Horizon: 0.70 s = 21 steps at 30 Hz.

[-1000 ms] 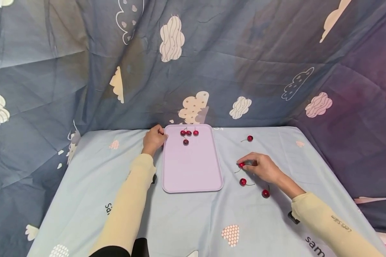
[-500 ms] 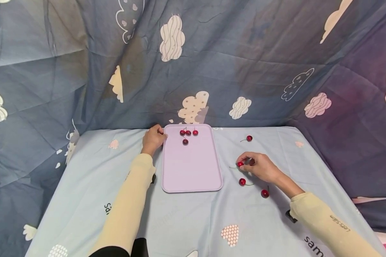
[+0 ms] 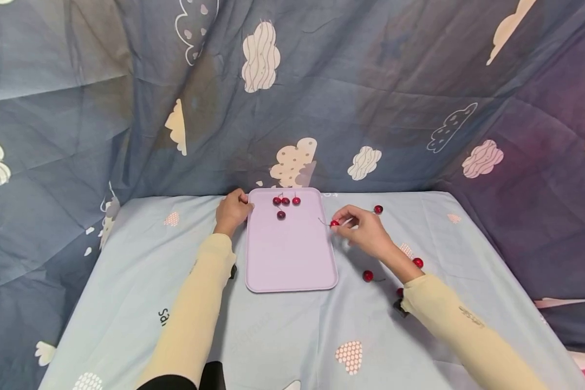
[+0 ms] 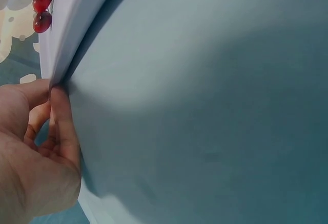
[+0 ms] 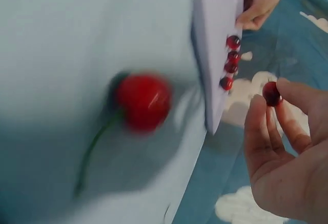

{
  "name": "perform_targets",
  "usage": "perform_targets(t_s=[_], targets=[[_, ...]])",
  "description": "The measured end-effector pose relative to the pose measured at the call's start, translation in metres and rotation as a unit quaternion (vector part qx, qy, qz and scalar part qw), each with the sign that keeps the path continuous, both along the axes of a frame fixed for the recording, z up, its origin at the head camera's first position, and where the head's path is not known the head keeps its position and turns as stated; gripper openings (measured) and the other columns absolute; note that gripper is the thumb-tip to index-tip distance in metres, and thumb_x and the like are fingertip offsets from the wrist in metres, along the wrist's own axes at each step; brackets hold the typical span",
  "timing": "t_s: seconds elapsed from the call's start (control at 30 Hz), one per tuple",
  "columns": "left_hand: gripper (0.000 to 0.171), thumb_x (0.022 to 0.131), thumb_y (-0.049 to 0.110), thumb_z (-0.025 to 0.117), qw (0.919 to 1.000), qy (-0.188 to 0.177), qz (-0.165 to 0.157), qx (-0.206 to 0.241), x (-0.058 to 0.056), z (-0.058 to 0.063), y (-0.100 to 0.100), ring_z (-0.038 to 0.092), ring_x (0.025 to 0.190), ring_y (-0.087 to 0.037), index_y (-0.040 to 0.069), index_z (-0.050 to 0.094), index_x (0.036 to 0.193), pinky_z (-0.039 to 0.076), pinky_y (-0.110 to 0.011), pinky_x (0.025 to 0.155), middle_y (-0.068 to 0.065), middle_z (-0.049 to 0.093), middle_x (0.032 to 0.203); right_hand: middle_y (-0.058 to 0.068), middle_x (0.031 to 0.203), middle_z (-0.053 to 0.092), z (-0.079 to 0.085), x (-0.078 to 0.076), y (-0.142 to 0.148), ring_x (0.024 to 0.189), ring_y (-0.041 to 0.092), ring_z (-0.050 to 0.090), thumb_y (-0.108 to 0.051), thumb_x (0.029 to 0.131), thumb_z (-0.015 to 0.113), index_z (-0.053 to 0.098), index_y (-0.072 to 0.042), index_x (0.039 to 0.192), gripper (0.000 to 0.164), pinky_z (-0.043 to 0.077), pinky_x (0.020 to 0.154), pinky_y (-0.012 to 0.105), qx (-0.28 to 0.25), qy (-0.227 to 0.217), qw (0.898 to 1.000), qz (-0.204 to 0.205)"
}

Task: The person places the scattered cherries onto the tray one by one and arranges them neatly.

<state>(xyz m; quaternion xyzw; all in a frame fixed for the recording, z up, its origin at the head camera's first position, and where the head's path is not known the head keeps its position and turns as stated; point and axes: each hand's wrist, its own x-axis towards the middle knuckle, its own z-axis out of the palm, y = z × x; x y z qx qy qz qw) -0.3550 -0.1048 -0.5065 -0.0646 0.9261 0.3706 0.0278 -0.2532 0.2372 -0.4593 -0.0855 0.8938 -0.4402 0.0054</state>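
My right hand (image 3: pixel 365 232) pinches a red cherry (image 3: pixel 334 223) between thumb and fingertips, its stem pointing left across the right rim of the lilac tray (image 3: pixel 292 254). The right wrist view shows the same cherry (image 5: pixel 272 94) held at the fingertips. At the tray's far left corner, my left hand (image 3: pixel 231 212) grips the edge; in the left wrist view the thumb and fingers of the left hand (image 4: pixel 41 147) pinch the rim. Inside the tray, near its far end, lie three cherries in a row, including a middle one (image 3: pixel 285 201), with a darker cherry (image 3: pixel 281 215) just in front.
Loose cherries lie on the pale blue cloth (image 3: pixel 283 330) to the right: one at the back (image 3: pixel 378 209), one with a stem (image 3: pixel 368 276), one beside the right forearm (image 3: pixel 417 262), and one partly hidden by the wrist camera (image 3: pixel 400 292). A dark printed curtain (image 3: pixel 322 81) rises behind.
My right hand has lifted the cherry and carried it left and away from me to the tray's right rim. A cherry beside the forearm has come into view. My left hand stays put.
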Motion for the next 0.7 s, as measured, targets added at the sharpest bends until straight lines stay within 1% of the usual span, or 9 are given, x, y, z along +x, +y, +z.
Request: perform_targets(t_s=[0.1,0.17,0.27,0.33,0.43,0.57,0.6,0.7], targets=[[0.016,0.099,0.026,0.067,1.0,0.002,0.0,-0.003,0.0,0.001,0.002,0.063,0.097,-0.03,0.013,0.059,0.103,0.046,-0.044,0.093,-0.009,0.067,0.101,0.01,0.098,0.075,0.0,-0.009,-0.019,0.079,0.018,0.07,-0.018,0.091,0.083,0.073,-0.014,0.106,0.019,0.062,0.06,0.04,-0.03,0.005,0.999,-0.013],[0.015,0.099,0.026,0.067,1.0,0.004,0.0,0.0,0.0,0.0,0.003,0.063,0.096,-0.03,0.013,0.059,0.102,0.046,-0.044,0.094,-0.009,0.067,0.101,0.012,0.097,0.074,-0.001,-0.015,-0.03,0.079,0.025,0.071,-0.019,0.09,0.084,0.073,-0.012,0.107,0.021,0.062,0.061,0.038,-0.051,-0.002,0.998,-0.023],[0.016,0.099,0.026,0.067,1.0,0.007,0.0,0.003,0.0,-0.002,0.005,0.063,0.097,-0.03,0.013,0.06,0.103,0.046,-0.045,0.094,-0.01,0.068,0.101,0.012,0.094,0.074,-0.003,-0.025,-0.044,0.082,0.035,0.073,-0.017,0.09,0.084,0.072,-0.008,0.106,0.023,0.063,0.062,0.038,-0.078,-0.023,0.996,-0.039],[0.016,0.099,0.026,0.067,1.0,0.005,0.002,0.006,-0.001,-0.003,0.006,0.063,0.097,-0.031,0.012,0.06,0.103,0.047,-0.045,0.094,-0.01,0.068,0.101,0.01,0.092,0.074,-0.005,-0.032,-0.052,0.083,0.037,0.074,-0.016,0.09,0.084,0.071,-0.007,0.106,0.023,0.064,0.064,0.038,-0.09,-0.046,0.994,-0.051],[0.015,0.099,0.026,0.067,0.9999,-0.001,0.008,0.008,-0.001,-0.003,0.006,0.063,0.097,-0.03,0.013,0.06,0.103,0.047,-0.044,0.094,-0.01,0.068,0.101,0.008,0.091,0.075,-0.007,-0.042,-0.063,0.086,0.035,0.076,-0.016,0.09,0.083,0.07,-0.005,0.107,0.024,0.065,0.067,0.039,-0.108,-0.091,0.987,-0.071],[0.016,0.099,0.026,0.068,0.9999,0.002,0.012,0.011,0.0,-0.003,0.003,0.063,0.097,-0.03,0.012,0.06,0.103,0.047,-0.044,0.094,-0.011,0.069,0.102,0.013,0.095,0.077,-0.008,-0.054,-0.076,0.087,0.028,0.078,-0.017,0.09,0.083,0.069,-0.005,0.106,0.025,0.065,0.07,0.037,-0.126,-0.152,0.976,-0.094],[0.016,0.099,0.026,0.068,0.9998,0.003,0.013,0.012,0.0,-0.002,0.003,0.063,0.097,-0.03,0.012,0.06,0.103,0.047,-0.045,0.094,-0.011,0.069,0.102,0.014,0.095,0.077,-0.009,-0.057,-0.08,0.085,0.025,0.078,-0.017,0.09,0.083,0.069,-0.005,0.106,0.025,0.065,0.069,0.036,-0.125,-0.162,0.974,-0.099],[0.016,0.099,0.026,0.068,0.9998,0.004,0.014,0.014,0.001,-0.001,0.001,0.063,0.097,-0.031,0.012,0.061,0.104,0.047,-0.045,0.095,-0.01,0.069,0.102,0.015,0.092,0.077,-0.013,-0.063,-0.089,0.072,0.016,0.074,-0.018,0.089,0.084,0.068,-0.005,0.104,0.025,0.063,0.063,0.031,-0.108,-0.176,0.973,-0.105]])
